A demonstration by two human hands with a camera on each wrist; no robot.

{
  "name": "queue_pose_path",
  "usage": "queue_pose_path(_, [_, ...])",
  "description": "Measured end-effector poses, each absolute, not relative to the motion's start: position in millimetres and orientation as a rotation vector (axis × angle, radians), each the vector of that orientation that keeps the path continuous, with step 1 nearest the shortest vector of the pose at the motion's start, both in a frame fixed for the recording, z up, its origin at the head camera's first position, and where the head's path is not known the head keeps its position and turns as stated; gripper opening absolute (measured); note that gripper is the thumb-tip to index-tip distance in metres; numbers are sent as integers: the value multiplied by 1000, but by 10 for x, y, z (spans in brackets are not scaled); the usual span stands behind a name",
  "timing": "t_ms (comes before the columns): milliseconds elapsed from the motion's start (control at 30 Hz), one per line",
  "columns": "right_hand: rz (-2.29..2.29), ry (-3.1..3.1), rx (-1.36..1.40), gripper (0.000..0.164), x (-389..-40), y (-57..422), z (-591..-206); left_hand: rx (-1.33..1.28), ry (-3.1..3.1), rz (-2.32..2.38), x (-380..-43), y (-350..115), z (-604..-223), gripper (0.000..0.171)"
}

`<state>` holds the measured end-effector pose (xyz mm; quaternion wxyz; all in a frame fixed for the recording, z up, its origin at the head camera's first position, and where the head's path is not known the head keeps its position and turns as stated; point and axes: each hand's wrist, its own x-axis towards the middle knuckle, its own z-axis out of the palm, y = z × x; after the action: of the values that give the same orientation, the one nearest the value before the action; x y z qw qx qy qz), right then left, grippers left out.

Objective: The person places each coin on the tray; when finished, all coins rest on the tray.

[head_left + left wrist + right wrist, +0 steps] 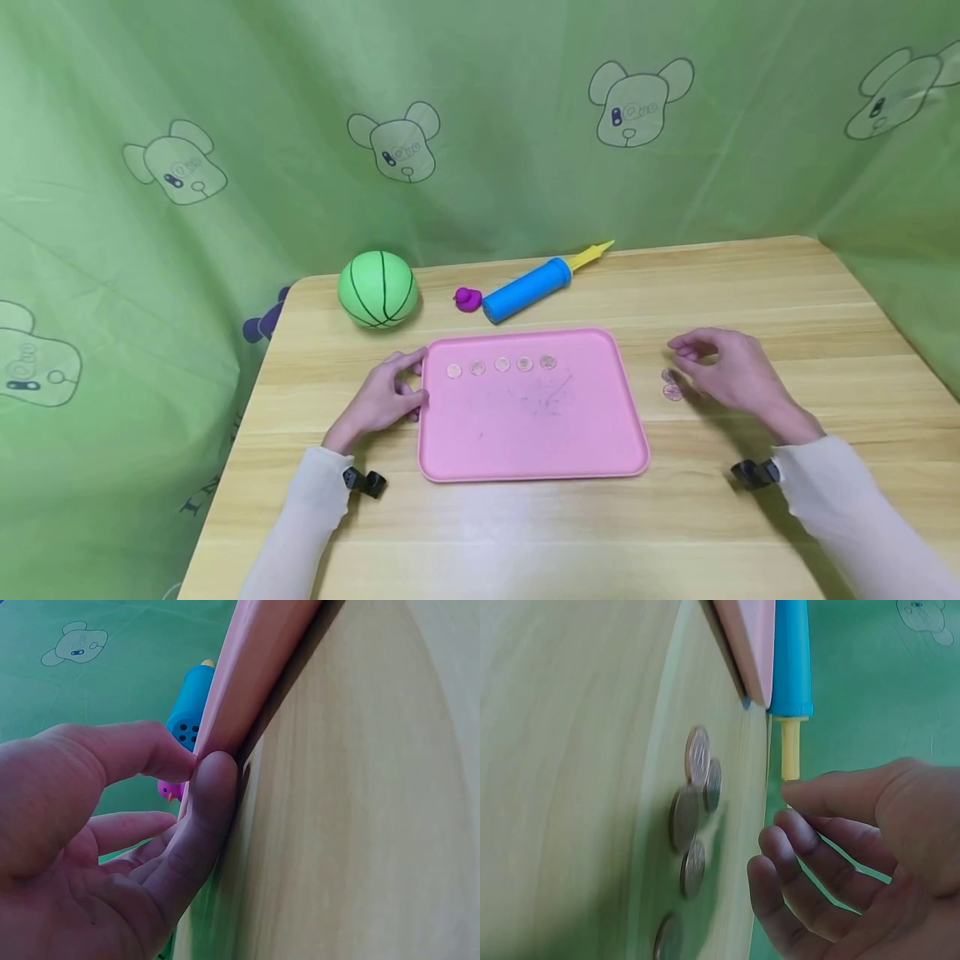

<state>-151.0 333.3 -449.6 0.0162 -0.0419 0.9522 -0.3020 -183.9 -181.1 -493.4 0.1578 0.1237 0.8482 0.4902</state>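
My left hand (382, 398) holds the left edge of a pink tray (525, 454). In the left wrist view, the thumb lies against the tray's outer wall and the index fingertip meets its rim. A row of several coins (502, 364) lies along the upper part of the tray. Right of the tray, my right hand (723, 367) hovers over the table with loosely bent fingers, and no object shows between thumb and fingertips. Several loose coins (684, 817) lie below it on the wood, some overlapping; the hand partly covers them in the head view.
Behind the tray lies a blue hand pump (528, 290) with a yellow nozzle. A small purple rubber duck (468, 299) sits beside it, and a green ball (378, 289) stands at the back left. A green curtain (510, 192) hangs behind the wooden table (555, 542).
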Motion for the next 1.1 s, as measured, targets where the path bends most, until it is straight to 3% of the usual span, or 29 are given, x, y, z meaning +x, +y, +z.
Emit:
queue_pose_path(567, [-926,2879,-91,42,-1271,3745,-4480,358,2420,1423,-1837,-1821,-4929,80])
queue_pose_path(1100, [-745,2993,-223,38,-1167,3992,-4647,384,2427,1433,-1829,-1817,-4960,78])
